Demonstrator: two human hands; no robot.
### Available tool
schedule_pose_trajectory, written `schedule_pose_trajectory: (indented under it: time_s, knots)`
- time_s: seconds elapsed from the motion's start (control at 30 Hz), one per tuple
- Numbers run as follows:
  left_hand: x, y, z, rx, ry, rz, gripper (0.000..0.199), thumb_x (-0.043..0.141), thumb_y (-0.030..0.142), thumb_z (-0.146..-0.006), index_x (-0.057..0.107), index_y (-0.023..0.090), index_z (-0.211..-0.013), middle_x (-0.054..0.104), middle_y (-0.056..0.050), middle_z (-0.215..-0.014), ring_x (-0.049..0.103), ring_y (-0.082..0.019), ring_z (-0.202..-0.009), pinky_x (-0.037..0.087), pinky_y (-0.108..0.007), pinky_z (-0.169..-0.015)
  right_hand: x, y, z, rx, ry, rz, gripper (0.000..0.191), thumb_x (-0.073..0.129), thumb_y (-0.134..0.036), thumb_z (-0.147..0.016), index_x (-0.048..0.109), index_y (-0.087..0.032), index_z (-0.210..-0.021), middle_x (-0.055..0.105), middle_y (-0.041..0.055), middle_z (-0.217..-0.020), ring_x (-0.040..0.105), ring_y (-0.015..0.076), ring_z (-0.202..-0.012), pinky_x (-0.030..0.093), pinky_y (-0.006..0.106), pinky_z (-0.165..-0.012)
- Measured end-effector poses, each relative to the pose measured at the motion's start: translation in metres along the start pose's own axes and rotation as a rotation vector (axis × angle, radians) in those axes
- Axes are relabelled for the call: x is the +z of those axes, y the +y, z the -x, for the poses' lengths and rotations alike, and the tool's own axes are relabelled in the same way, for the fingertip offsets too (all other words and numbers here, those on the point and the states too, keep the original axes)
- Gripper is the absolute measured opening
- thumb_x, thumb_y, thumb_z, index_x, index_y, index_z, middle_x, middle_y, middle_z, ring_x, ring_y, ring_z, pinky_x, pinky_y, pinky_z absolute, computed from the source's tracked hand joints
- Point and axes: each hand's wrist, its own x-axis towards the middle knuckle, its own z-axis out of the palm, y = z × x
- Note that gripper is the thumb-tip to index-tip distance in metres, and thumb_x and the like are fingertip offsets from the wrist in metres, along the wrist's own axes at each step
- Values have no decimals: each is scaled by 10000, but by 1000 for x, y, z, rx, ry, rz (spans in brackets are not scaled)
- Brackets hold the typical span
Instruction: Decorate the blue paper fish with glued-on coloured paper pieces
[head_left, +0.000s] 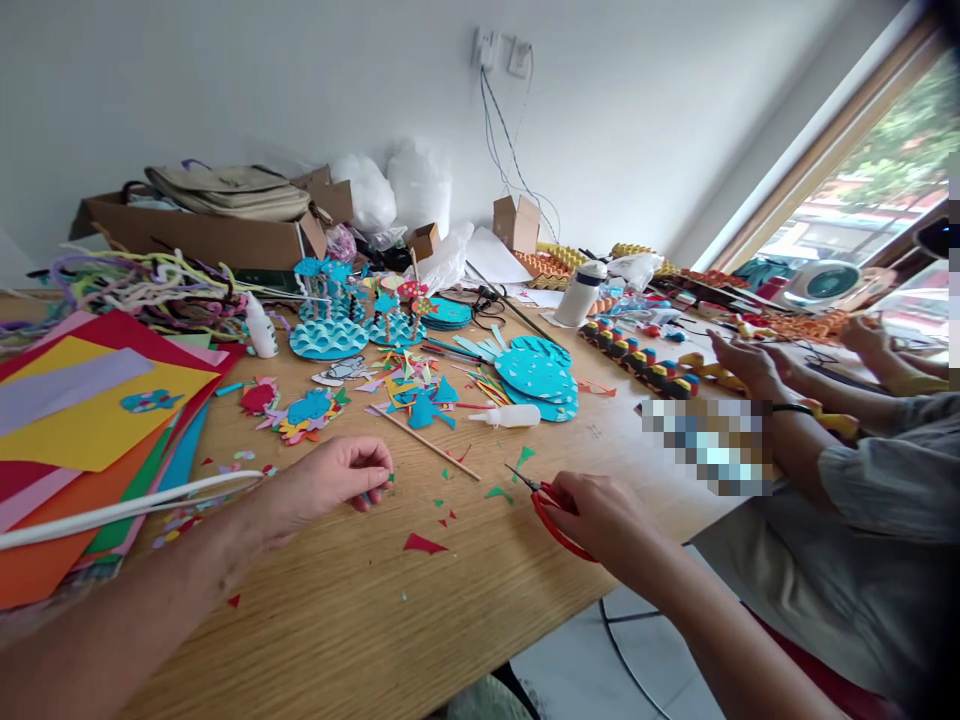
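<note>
My left hand (341, 478) is closed in a pinch just above the table, with a tiny bit of green paper (391, 478) showing at the fingertips. Most of what it holds is hidden by the fingers. Red-handled scissors (553, 520) are in my right hand (600, 515), their dark blades pointing up and left, apart from the left hand. Between the hands lie small green scraps (499, 493) and a red paper scrap (424, 544). A thin wooden stick (427, 443) and a glue bottle (512, 416) lie just beyond.
Coloured sheets (105, 385) are stacked at left, under a white cable (135, 508). Paper fish cutouts (307, 408), blue discs (536, 375) and finished blue stands (328, 338) sit farther back. At right, another person's hands (750, 360) are beside a row of painted egg-carton pieces (637, 360).
</note>
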Motion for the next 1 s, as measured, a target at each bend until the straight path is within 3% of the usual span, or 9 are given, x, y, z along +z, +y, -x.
schedule_pose_trajectory:
  time_s: [0.17, 0.3, 0.43, 0.53, 0.63, 1.0]
  knots:
    - [-1, -9, -9, 54, -15, -141, 197, 513, 365, -665, 476, 173, -686, 444, 65, -558, 433, -93, -498, 363, -220, -497, 10, 9, -4, 55, -83, 94, 266, 413, -313, -784, 620, -151, -743, 637, 109, -743, 582, 196, -678, 307, 254, -524]
    - [-1, -9, -10, 80, 11, -243, 178, 488, 354, -663, 482, 177, -685, 437, 61, -570, 436, -104, -511, 351, -220, -494, -1, 0, -4, 18, -45, 113, 226, 442, -268, -765, 628, -152, -709, 633, 106, -769, 585, 196, -686, 328, 256, -545]
    - [4, -1, -7, 107, 14, -330, 149, 458, 329, -653, 489, 185, -669, 429, 61, -549, 411, -108, -509, 311, -210, -475, -17, -35, -5, -242, 87, -274, 171, 450, -191, -760, 619, -185, -731, 637, 21, -728, 566, 122, -681, 360, 213, -608]
    - [8, 8, -3, 112, 31, -432, 124, 435, 287, -645, 503, 184, -643, 413, 58, -543, 378, -109, -519, 275, -206, -467, -18, -70, -15, -343, -1, -584, 159, 452, -174, -745, 611, -180, -744, 623, -7, -657, 547, 87, -585, 362, 181, -536]
    - [8, 11, -1, 123, 45, -485, 141, 422, 274, -644, 526, 178, -645, 415, 51, -557, 374, -114, -541, 270, -206, -475, -12, -97, -30, -357, -136, -731, 132, 470, -166, -716, 598, -162, -751, 616, -9, -635, 523, 69, -495, 346, 160, -452]
    - [1, 2, -8, 138, 91, -517, 171, 428, 232, -645, 581, 165, -684, 496, 28, -612, 439, -134, -595, 300, -210, -509, -3, -114, -54, -474, -20, -574, 107, 519, -160, -702, 627, -160, -706, 594, -13, -632, 492, 74, -559, 315, 174, -502]
